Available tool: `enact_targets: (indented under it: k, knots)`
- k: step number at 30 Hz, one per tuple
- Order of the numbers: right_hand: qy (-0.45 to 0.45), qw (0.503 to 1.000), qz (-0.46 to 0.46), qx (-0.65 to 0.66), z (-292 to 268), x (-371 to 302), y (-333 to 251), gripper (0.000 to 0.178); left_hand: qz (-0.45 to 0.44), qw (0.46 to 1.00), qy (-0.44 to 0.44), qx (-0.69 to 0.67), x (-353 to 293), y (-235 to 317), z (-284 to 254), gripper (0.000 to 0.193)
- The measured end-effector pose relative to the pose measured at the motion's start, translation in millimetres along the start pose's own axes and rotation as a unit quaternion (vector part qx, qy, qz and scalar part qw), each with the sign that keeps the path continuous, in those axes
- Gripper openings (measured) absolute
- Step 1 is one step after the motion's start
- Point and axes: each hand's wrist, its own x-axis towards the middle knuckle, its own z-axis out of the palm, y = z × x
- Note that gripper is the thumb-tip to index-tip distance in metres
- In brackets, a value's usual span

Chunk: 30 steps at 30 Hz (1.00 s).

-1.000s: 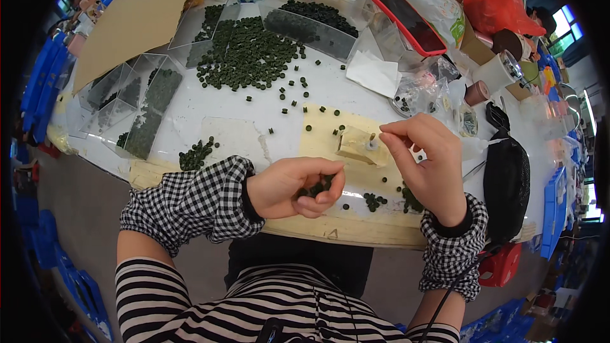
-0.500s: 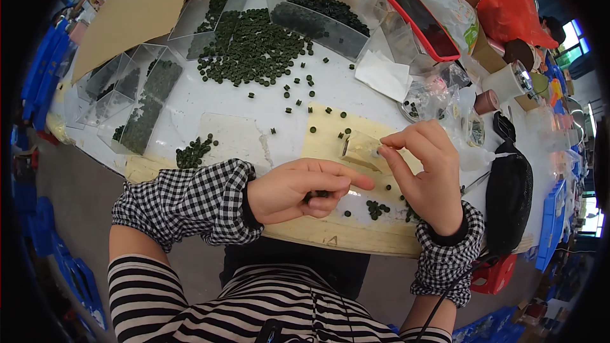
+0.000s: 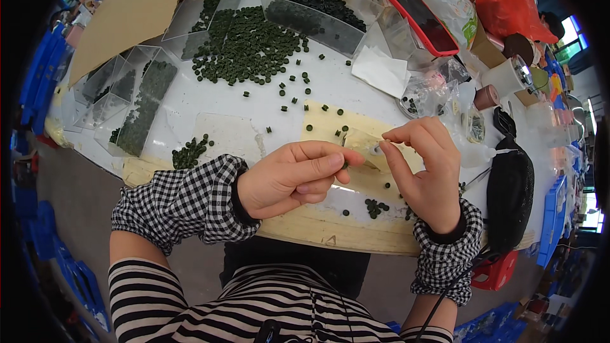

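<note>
My left hand [image 3: 295,178] is closed above the near part of the table, thumb against fingers. A small dark green spool-shaped piece [image 3: 345,166] shows at its fingertips. To its right, my right hand [image 3: 429,168] pinches a small whitish thing [image 3: 377,149] between thumb and index finger; its kind is too small to make out. Between the hands stands a clear plastic block [image 3: 362,143] on a yellowish sheet [image 3: 321,121], partly hidden by my fingers. A few green pieces [image 3: 376,207] lie in a small cluster below my right fingertips.
A big heap of green pieces [image 3: 244,47] spreads over the white table, beside clear bins [image 3: 318,28]. A smaller pile [image 3: 190,152] sits left of my left hand. Rightward are a red-cased phone [image 3: 422,19], white tissue [image 3: 381,71], plastic bags and a black pouch [image 3: 510,197].
My left hand has lifted slightly and its index finger has curled in, bringing a green piece to the fingertips. My right hand keeps its pinch almost in place.
</note>
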Motion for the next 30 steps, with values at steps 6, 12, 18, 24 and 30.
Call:
enact_targets:
  k: [6, 12, 18, 24, 30]
  knots:
    - [-0.016, 1.000, -0.004, -0.007, -0.1, -1.5, 2.2, 0.015, 0.021, 1.000, -0.001, 0.011, -1.1, 2.8, -0.5, 0.028]
    - [0.067, 0.997, -0.041, 0.007, -0.4, -5.2, -9.4, 0.025, 0.073, 0.995, 0.027, 0.064, -4.5, 8.0, 5.7, 0.020]
    - [0.042, 0.988, -0.134, 0.057, 11.3, -12.3, -18.3, 0.034, 0.095, 0.991, 0.062, 0.074, -2.6, 5.0, 0.6, 0.017]
    - [0.038, 0.986, -0.153, 0.046, 18.8, -16.6, -18.9, 0.045, 0.150, 0.968, 0.091, 0.176, -4.5, 0.3, 0.8, 0.022]
    - [0.036, 0.988, -0.130, 0.074, 20.4, -17.0, -19.8, 0.047, 0.154, 0.968, 0.106, 0.165, -5.2, 5.4, 8.7, 0.016]
